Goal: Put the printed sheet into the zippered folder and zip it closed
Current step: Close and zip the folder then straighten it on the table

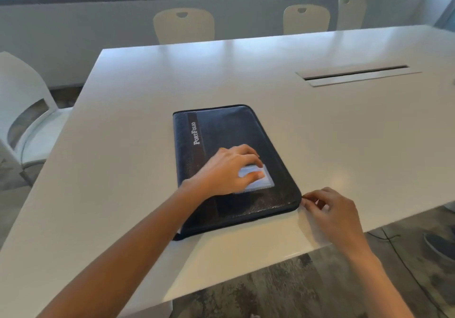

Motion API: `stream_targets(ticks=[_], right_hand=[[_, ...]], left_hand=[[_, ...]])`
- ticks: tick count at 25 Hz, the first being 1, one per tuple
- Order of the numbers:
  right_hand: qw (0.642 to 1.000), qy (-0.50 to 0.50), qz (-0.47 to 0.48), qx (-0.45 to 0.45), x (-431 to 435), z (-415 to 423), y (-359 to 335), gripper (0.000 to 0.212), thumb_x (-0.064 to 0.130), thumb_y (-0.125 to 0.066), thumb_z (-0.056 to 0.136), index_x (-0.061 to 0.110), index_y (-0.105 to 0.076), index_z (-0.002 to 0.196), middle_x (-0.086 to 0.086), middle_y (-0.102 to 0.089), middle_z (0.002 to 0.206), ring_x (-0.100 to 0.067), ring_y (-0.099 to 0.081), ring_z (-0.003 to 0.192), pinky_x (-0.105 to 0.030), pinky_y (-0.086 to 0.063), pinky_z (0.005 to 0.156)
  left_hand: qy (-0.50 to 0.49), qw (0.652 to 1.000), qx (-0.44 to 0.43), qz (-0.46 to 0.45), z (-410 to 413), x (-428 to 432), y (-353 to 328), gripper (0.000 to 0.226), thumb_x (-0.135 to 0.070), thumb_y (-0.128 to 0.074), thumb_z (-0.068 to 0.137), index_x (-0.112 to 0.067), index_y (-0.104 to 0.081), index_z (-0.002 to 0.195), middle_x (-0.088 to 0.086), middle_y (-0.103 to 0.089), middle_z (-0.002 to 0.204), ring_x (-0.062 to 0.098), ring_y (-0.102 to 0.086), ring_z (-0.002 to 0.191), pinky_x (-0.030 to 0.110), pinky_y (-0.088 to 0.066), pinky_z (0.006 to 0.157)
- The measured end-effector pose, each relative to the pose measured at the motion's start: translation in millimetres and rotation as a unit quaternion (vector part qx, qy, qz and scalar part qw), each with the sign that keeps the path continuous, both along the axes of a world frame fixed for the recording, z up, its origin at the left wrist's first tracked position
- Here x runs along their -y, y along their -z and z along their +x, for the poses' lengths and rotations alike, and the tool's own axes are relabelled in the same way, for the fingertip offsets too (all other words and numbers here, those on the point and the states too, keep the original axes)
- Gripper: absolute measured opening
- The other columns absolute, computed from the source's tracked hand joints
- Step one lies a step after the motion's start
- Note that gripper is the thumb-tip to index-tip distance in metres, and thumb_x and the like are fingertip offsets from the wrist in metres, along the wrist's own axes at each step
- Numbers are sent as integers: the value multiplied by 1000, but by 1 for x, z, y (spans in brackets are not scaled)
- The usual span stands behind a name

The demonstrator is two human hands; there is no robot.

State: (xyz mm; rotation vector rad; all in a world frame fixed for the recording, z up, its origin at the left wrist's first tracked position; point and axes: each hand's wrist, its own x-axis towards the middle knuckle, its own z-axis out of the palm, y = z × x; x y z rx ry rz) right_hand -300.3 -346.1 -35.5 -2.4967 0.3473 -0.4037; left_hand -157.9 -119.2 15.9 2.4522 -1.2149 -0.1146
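Note:
A dark zippered folder (229, 130) marked "PortFolio" lies flat and folded shut on the white table (320, 125). My left hand (229, 170) presses down on its cover, fingers spread over a clear card pocket (261, 182). My right hand (332, 209) is at the folder's near right corner, thumb and fingers pinched together at the zipper edge; the zipper pull itself is too small to make out. A sliver of white shows at the folder's near left corner (179, 230). The printed sheet is not visible otherwise.
The table's near edge runs diagonally just below the folder. A cable slot (357, 73) is set into the tabletop at the right. White chairs stand at the left (24, 111) and along the far side (183, 25). A dark cable (394, 244) lies on the floor.

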Motion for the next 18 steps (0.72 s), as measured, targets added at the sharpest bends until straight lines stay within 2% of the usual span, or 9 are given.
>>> stream_targets(ticks=[3, 6, 11, 15, 18], right_hand=[[1000, -8, -4, -5, 3, 1, 0, 6, 27, -72, 84, 25, -74, 78, 13, -63, 75, -4, -59, 64, -17, -43, 56], [1000, -23, -4, -11, 7, 1, 0, 7, 31, -71, 84, 28, -72, 77, 16, -62, 75, -4, -58, 65, -20, -45, 56], [1000, -22, -9, -3, 15, 10, 3, 8, 32, -71, 82, 30, -72, 75, 22, -59, 74, 0, -58, 63, -17, -46, 55], [1000, -24, -5, 7, 26, 35, 3, 8, 31, -74, 81, 30, -72, 73, 24, -60, 72, 0, -59, 61, -13, -46, 54], [999, -43, -1, 16, 31, 69, 2, 8, 33, -73, 81, 28, -73, 74, 21, -62, 74, -3, -60, 61, -20, -51, 56]], left_hand=[[53, 996, 57, 46, 31, 56, 19, 42, -51, -41, 99, -29, -57, 131, -5, -47, 140, 14, -46, 127, 42, -31, 110], [66, 993, 83, 46, 53, 81, 28, 40, -52, -38, 99, -29, -64, 118, -5, -52, 132, 13, -50, 119, 43, -31, 110], [43, 993, 56, -90, 66, 85, 42, 35, -52, -50, 94, -22, -69, 95, -8, -56, 100, 9, -54, 94, 34, -35, 101], [41, 988, 44, -142, 69, 90, 44, 33, -48, -54, 93, -19, -68, 86, -7, -54, 91, 8, -51, 90, 29, -33, 97], [34, 982, 47, -181, 71, 93, 45, 38, -50, -53, 93, -19, -68, 78, -7, -53, 86, 9, -51, 87, 27, -32, 96]])
